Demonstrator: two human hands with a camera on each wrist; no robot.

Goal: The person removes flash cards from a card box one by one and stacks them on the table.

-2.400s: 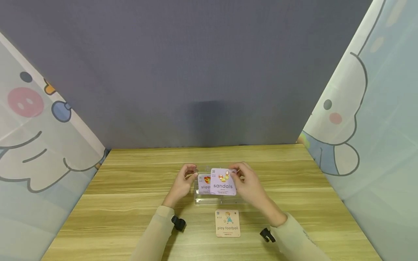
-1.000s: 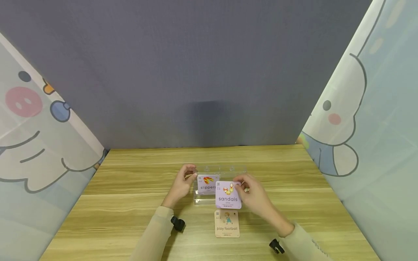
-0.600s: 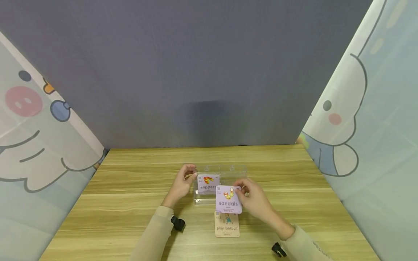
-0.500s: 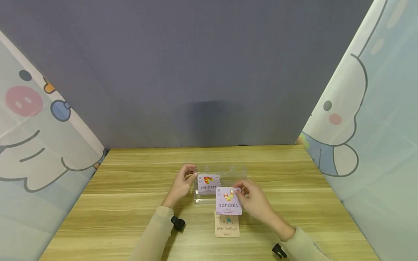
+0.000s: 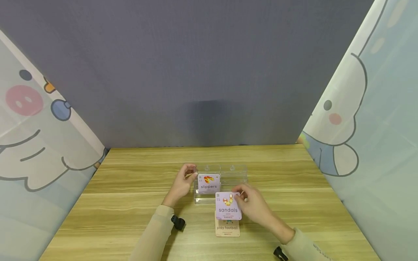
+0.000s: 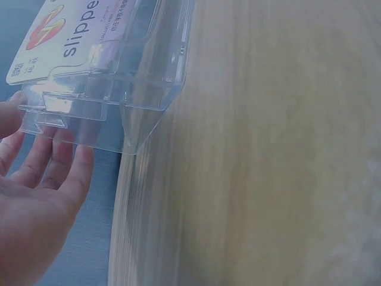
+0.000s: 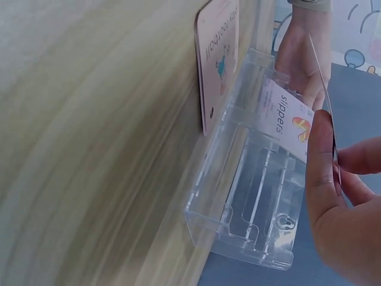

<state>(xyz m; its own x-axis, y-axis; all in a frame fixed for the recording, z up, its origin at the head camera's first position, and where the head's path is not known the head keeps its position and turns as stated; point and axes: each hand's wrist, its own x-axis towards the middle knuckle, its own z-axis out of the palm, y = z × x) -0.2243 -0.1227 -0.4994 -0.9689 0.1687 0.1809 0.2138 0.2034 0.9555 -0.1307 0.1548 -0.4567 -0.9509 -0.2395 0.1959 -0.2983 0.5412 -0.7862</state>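
Note:
A clear plastic card holder [image 7: 262, 196] stands on the table, with a purple "slippers" card [image 5: 209, 183] in its left half. My left hand [image 5: 182, 183] grips the holder's left side, thumb in front and fingers behind, as the left wrist view shows. My right hand [image 5: 253, 203] pinches a purple "sandals" card [image 5: 228, 206] by its upper right corner. It hangs in front of the holder; the right wrist view catches it nearly edge-on. Below it a peach "play football" card [image 5: 227, 228] lies in a stack or alone, I cannot tell; its top is hidden by the sandals card.
The wooden table [image 5: 130, 174] reaches back to a dark grey cloth wall [image 5: 209, 72]. Curtains with cartoon animals flank both sides. Black camera mounts [image 5: 178, 222] are strapped to the wrists.
My right hand has drawn the sandals card from in front of the holder down toward me, uncovering the slippers card and overlapping the football card. The left hand stays put.

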